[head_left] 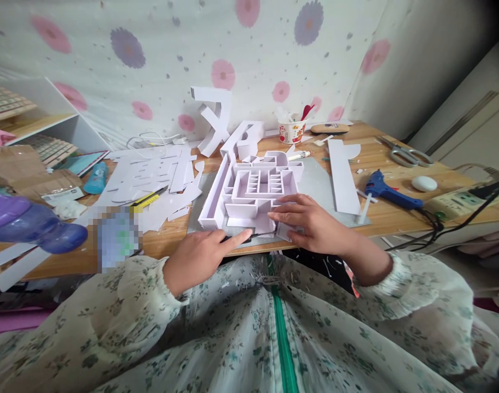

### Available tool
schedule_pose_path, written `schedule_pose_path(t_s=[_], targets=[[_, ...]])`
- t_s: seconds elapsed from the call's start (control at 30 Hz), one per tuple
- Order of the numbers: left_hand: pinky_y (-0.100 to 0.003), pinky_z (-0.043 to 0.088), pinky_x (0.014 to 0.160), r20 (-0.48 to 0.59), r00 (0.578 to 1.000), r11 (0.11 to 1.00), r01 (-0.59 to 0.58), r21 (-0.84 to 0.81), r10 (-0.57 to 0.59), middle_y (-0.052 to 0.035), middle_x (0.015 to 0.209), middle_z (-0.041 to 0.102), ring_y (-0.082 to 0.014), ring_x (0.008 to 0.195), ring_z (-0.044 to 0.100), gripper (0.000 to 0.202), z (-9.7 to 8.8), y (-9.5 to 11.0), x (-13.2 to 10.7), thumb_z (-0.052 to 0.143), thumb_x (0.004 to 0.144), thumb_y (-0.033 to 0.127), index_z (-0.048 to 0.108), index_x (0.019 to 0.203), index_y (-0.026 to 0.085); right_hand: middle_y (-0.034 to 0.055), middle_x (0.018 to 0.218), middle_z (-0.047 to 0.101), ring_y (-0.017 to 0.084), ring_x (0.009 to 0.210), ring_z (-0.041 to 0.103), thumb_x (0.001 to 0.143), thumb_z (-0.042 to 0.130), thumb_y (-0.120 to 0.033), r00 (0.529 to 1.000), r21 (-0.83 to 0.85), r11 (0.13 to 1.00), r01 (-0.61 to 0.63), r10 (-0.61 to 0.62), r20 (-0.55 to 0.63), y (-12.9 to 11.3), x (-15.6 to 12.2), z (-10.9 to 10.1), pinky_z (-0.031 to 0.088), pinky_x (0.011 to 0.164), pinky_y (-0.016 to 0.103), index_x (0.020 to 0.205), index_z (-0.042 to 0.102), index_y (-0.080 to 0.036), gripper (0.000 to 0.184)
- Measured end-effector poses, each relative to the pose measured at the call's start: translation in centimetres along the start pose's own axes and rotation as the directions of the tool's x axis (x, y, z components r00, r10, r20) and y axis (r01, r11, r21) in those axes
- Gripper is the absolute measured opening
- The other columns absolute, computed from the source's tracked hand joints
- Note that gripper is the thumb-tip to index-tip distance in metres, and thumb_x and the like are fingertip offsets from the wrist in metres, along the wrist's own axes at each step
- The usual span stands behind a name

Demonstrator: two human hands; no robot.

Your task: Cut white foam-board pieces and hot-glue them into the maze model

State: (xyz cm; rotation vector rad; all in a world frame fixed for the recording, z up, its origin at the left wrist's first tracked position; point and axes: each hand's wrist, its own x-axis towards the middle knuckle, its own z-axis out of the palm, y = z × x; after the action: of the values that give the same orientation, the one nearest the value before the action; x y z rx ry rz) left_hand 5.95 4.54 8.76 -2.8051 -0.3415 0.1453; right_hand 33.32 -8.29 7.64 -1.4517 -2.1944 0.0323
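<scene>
A white foam-board building model (pixel 253 188) with many small rooms stands on a grey cutting mat (pixel 314 180) at the front middle of the wooden desk. My right hand (pixel 312 221) lies on the model's near right corner, fingers stretched flat against a wall piece. At the mat's front edge my left hand (pixel 204 251) points its index finger along a dark thin tool; the other fingers are curled, and whether they grip the tool is unclear.
Cut white foam pieces (pixel 159 180) and a yellow utility knife (pixel 146 199) lie to the left. A long white strip (pixel 342 174), blue glue gun (pixel 386 191), scissors (pixel 404 155) and power strip (pixel 454 202) are on the right. A paper cup (pixel 292 131) stands behind.
</scene>
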Motion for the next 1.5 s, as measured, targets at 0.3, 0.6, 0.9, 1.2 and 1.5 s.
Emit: schedule_pose_path(t_s=[0.3, 0.6, 0.9, 1.2, 1.5], targets=[[-0.027, 0.043, 0.060, 0.066, 0.998, 0.999, 0.007, -0.049, -0.004, 0.0001, 0.081, 0.061, -0.0192, 0.072, 0.065, 0.071, -0.1, -0.1, 0.3, 0.042, 0.091, 0.006, 0.026, 0.152, 0.039, 0.0099, 0.128, 0.065, 0.031, 0.124, 0.047, 0.080, 0.056, -0.012, 1.000, -0.012, 1.000, 0.009, -0.009, 0.012, 0.0, 0.0, 0.0, 0.039, 0.104, 0.050, 0.134, 0.060, -0.017, 0.054], [-0.027, 0.041, 0.060, 0.083, 0.997, 0.997, -0.004, -0.077, 0.010, 0.0007, 0.080, 0.060, -0.0197, 0.072, 0.064, 0.071, 0.5, -0.5, 0.7, 0.039, 0.092, 0.007, 0.023, 0.153, 0.039, 0.0083, 0.128, 0.064, 0.030, 0.122, 0.048, 0.081, 0.056, -0.013, 1.000, 0.008, 1.000, 0.003, -0.003, -0.001, 0.1, -0.2, 0.2, 0.039, 0.104, 0.049, 0.134, 0.060, -0.018, 0.053], [-0.027, 0.037, 0.057, 0.044, 0.999, 0.994, -0.026, -0.104, 0.030, -0.0002, 0.077, 0.060, -0.0211, 0.067, 0.061, 0.075, 0.6, -0.5, 0.7, 0.040, 0.087, 0.004, 0.027, 0.152, 0.041, 0.0090, 0.127, 0.065, 0.030, 0.122, 0.047, 0.081, 0.056, -0.011, 1.000, 0.009, 1.000, 0.005, -0.005, -0.001, 0.0, -0.1, 0.1, 0.039, 0.104, 0.049, 0.132, 0.062, -0.014, 0.051], [-0.025, 0.039, 0.058, -0.016, 1.000, 0.986, -0.022, -0.166, 0.020, 0.0012, 0.073, 0.059, -0.0188, 0.063, 0.060, 0.068, 0.4, -0.2, 0.2, 0.039, 0.090, 0.008, 0.035, 0.148, 0.044, 0.0101, 0.126, 0.065, 0.031, 0.123, 0.046, 0.081, 0.057, -0.011, 0.999, -0.017, 0.999, 0.027, -0.027, -0.020, 0.1, -0.1, 0.3, 0.040, 0.104, 0.049, 0.131, 0.062, -0.013, 0.050], [-0.024, 0.050, 0.061, -0.184, 0.982, 0.946, -0.027, -0.322, -0.034, -0.0014, 0.081, 0.066, -0.0179, 0.067, 0.065, 0.054, 1.8, 1.9, -3.8, 0.035, 0.096, 0.015, 0.041, 0.147, 0.033, 0.0128, 0.129, 0.060, 0.028, 0.119, 0.051, 0.089, 0.056, -0.017, 0.966, 0.059, 0.997, 0.041, -0.024, -0.256, -0.8, -0.7, 0.2, 0.042, 0.100, 0.050, 0.135, 0.055, -0.019, 0.046]])
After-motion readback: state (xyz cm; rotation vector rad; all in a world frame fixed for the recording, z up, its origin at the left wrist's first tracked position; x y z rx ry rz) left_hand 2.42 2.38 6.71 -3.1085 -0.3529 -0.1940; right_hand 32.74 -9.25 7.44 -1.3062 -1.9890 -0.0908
